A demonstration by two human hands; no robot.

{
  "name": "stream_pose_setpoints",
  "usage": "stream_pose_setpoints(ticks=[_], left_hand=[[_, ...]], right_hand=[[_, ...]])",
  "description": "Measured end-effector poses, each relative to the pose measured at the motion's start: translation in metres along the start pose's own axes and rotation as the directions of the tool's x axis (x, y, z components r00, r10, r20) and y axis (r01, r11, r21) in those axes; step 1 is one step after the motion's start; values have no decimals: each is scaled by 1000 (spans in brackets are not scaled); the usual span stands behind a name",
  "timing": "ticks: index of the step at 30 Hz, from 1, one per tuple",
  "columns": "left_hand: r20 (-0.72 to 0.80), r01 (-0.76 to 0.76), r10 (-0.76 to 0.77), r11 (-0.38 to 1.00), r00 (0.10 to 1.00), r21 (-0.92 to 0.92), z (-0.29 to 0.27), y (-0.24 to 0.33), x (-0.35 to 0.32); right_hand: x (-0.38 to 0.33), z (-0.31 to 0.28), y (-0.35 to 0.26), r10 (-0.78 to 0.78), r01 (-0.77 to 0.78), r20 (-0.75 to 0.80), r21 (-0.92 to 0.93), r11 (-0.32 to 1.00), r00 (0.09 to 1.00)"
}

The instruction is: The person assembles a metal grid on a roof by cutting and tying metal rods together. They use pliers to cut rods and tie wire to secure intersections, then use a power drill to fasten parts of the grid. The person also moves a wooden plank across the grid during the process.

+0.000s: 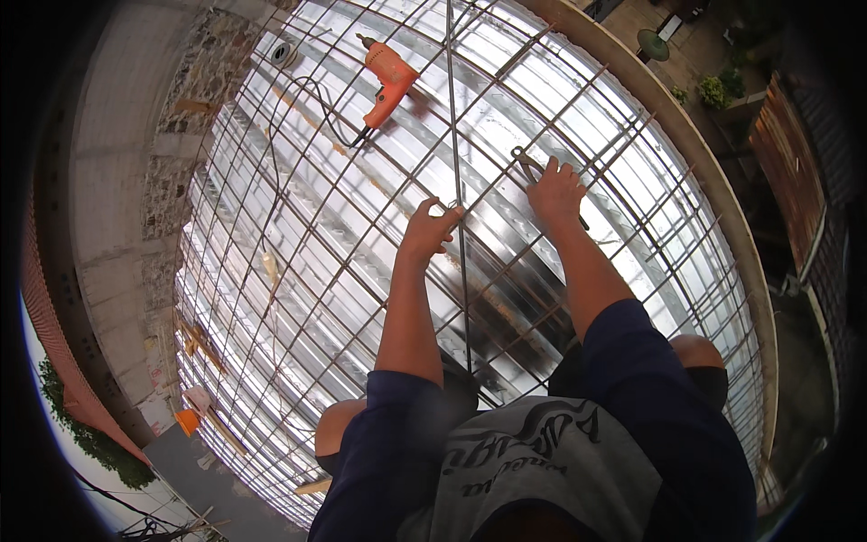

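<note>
1. the left hand [424, 235] is hovering at or touching the long rod [455, 135]; its fingers are curling, but whether they are pinching a thin wire, i cannot tell.
2. the right hand [554, 199] is gripping the pincers [526, 162], fingers wrapping round the handles, the tool's head pointing away from the person over the mesh [501, 78].
3. the orange drill [388, 79] is lying beyond the hands, left of the rod.
4. shiny sheets [492, 131] are showing underneath.

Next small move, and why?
Probably bring the pincers in the right hand left toward the long steel bar: the left hand has its fingers at that bar, while the pincers sit off to its right. Whether the fingers hold wire is too small to tell.
</note>
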State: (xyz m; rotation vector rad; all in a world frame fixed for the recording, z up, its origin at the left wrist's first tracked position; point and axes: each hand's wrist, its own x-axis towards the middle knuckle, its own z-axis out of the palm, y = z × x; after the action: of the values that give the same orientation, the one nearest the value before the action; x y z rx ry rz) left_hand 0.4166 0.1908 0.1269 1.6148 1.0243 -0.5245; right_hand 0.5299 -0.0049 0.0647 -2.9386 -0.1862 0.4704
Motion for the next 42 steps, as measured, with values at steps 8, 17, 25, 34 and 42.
stream_pose_setpoints(ticks=[8,17,25,34,42], left_hand=[[-157,-354,341,933,927,-66,14,-48,24],[-408,-429,400,903,821,21,37,-38,-3],[-431,-521,532,839,729,154,114,-49,-21],[-152,-413,559,744,815,525,135,-65,-21],[1,-408,489,727,872,552,134,-66,-18]], right_hand=[[-2,41,44,-162,193,161,-203,960,974],[36,-17,35,-190,179,337,65,982,922],[8,-66,0,-414,539,491,-143,830,767],[-53,-87,-81,-773,753,297,-571,327,561],[-71,-66,-109,-732,760,477,-644,87,487]])
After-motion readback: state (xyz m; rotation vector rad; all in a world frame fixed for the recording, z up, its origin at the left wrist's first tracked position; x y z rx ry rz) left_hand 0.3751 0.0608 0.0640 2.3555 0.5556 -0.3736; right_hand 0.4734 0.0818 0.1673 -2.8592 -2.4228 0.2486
